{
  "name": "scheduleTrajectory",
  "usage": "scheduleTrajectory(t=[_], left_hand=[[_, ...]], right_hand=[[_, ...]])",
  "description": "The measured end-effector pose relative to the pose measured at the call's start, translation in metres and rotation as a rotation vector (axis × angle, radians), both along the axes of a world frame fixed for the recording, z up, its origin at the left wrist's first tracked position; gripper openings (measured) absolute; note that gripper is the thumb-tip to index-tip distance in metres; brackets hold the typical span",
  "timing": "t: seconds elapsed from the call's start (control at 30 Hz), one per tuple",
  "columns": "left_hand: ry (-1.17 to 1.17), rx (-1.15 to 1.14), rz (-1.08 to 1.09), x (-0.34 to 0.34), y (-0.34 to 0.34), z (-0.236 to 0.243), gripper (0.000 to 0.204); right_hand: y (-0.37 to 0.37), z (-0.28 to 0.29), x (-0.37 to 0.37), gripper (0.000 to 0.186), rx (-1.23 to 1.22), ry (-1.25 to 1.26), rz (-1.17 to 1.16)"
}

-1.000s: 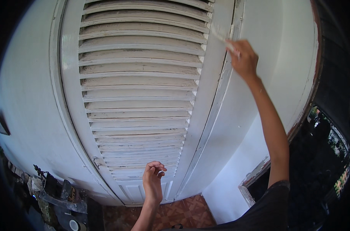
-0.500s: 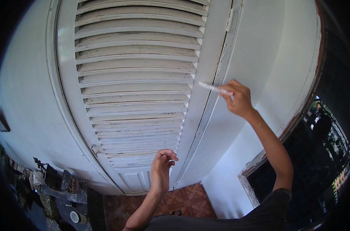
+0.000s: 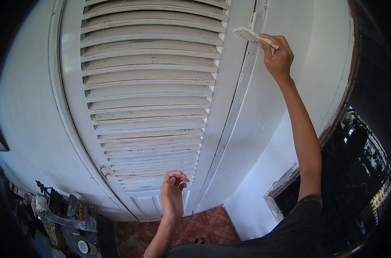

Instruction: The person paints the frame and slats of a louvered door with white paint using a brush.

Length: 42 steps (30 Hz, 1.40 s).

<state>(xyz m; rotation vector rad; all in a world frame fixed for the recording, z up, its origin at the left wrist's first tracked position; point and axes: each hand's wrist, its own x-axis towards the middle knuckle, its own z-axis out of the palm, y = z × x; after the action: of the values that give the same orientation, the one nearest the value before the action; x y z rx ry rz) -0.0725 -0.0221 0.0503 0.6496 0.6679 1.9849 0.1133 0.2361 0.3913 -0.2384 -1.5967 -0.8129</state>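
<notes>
My right hand (image 3: 279, 56) pinches the brush (image 3: 252, 36) between thumb and fingers. The brush is at the upper right of the louvered door (image 3: 210, 129), its bristles (image 3: 243, 32) over the right-hand stile (image 3: 230, 64); I cannot tell whether they touch it. To do this stroke well, I think I should hold the wrist loose, press lightly, and draw the bristles along the length of the stile, not across it. Near the hinge (image 3: 254, 20), at the door's right edge, more care is wise, I judge, because the bristles could catch there. My left hand (image 3: 173, 193) is in front of the door's lower part, its fingers loosely curled, with nothing visible in them. Now I count: one brush, one louvered door, one hinge that I can see, and one round container (image 3: 87, 247), to the lower left of the door. The slats (image 3: 150, 64) are more than twelve; the lowest ones lie too close for me to count exactly.
</notes>
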Motion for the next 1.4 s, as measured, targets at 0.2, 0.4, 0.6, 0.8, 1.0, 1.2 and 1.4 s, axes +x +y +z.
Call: scheduleTrajectory(t=[0.2,0.4,0.6,0.8,1.0,1.2,1.4], left_hand=[[-0.043,-0.010,0.011,0.001,-0.001,-0.007,0.022],[-0.038,-0.025,-0.008,0.002,-0.001,-0.012,0.021],[-0.014,-0.026,-0.058,0.009,0.002,-0.008,0.021],[0.022,-0.006,-0.101,0.015,0.005,-0.006,0.021],[0.016,-0.017,-0.096,0.016,0.001,-0.008,0.020],[-0.013,-0.055,-0.097,0.024,0.003,-0.012,0.021],[-0.015,-0.054,-0.126,0.032,0.006,-0.020,0.022]], right_hand=[[0.011,-0.045,0.003,0.026,0.088,-0.076,-0.014],[-0.007,-0.172,0.015,0.033,-0.083,-0.338,-0.007],[-0.030,-0.254,0.030,0.027,-0.268,-0.506,0.018],[-0.016,-0.207,0.022,0.024,-0.282,-0.458,-0.006],[0.001,-0.107,0.012,0.022,-0.156,-0.357,-0.018],[-0.006,-0.087,0.017,0.030,0.199,-0.105,-0.038],[0.010,-0.200,0.015,0.035,-0.019,-0.245,-0.034]])
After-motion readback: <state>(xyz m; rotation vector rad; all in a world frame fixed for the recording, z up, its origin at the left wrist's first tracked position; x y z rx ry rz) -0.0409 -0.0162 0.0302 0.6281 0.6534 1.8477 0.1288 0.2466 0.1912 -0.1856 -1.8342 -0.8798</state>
